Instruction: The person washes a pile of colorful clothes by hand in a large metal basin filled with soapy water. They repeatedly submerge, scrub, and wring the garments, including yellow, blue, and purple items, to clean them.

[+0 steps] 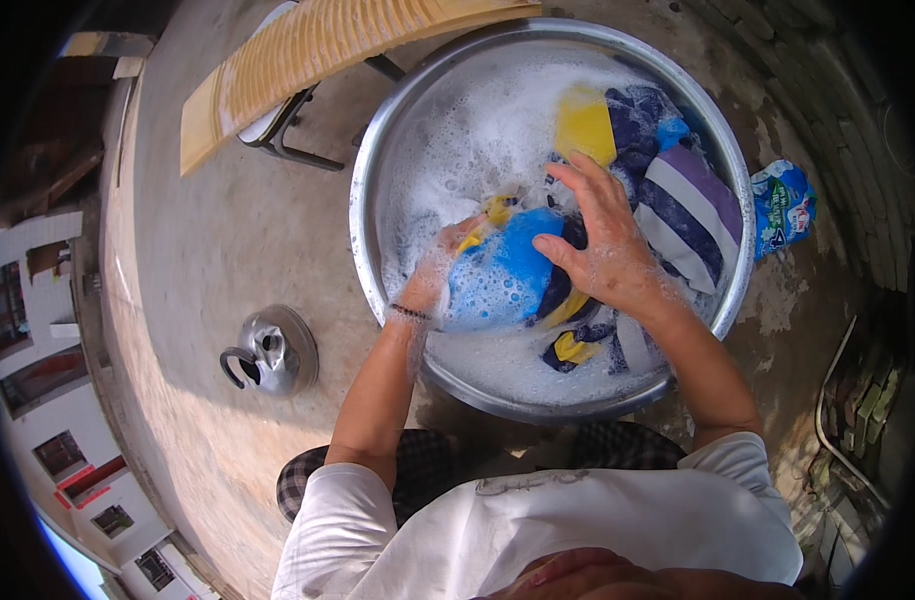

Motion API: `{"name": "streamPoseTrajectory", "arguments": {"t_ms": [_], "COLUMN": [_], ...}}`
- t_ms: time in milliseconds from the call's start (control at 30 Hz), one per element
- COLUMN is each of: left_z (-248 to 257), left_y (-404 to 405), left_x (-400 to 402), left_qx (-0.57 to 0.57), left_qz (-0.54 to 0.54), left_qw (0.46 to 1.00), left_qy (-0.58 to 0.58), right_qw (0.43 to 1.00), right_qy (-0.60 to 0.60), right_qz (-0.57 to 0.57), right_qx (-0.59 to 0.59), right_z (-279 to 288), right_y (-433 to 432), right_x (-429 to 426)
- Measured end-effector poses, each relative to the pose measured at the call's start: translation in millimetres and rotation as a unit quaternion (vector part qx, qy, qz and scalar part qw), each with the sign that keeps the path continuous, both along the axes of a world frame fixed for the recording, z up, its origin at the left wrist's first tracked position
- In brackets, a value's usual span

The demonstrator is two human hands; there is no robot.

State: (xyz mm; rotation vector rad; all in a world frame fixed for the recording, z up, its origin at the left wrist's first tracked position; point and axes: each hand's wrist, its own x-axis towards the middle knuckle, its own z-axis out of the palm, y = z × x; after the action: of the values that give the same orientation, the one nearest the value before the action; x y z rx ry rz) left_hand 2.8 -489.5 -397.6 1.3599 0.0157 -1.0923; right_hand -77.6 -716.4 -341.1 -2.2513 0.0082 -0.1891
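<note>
Before me is a large round metal basin (361, 225) of sudsy water with wet, multicoloured cloth in it. My left hand (451, 251) reaches in on the left, its fingers closed around a yellow-edged part of the blue cloth (528, 240); suds and fabric partly hide the fingertips. Over the right side of that blue part, my right hand (607, 244) is raised with thumb and fingers apart, holding nothing. Foam clings to both wrists. Farther right lie a yellow patch (586, 126) and a striped white, navy and purple part (690, 210) of the cloth.
A ridged yellow washboard (330, 56) rests across a small dark-framed stool (277, 135) beyond the basin's left side. On the concrete floor at left sits a dented metal kettle (281, 352). A blue printed packet (784, 210) touches the right rim, near a stone wall (840, 135).
</note>
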Motion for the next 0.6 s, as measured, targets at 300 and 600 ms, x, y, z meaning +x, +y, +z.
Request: {"name": "streamPoseTrajectory", "arguments": {"t_ms": [300, 600], "left_z": [-61.9, -144.7], "left_y": [-40.4, -28.6], "left_x": [-60.6, -39.2], "left_qx": [0.356, 0.358], "left_qz": [0.029, 0.03], "left_qw": [0.734, 0.81], "left_qy": [-0.577, -0.464], "right_qw": [0.936, 0.895], "right_qy": [0.33, 0.428], "right_qz": [0.083, 0.125], "right_qx": [-0.095, 0.001], "right_z": [-78.0, -169.4], "right_y": [23.7, 48.3], "right_x": [5.1, 80.0]}}
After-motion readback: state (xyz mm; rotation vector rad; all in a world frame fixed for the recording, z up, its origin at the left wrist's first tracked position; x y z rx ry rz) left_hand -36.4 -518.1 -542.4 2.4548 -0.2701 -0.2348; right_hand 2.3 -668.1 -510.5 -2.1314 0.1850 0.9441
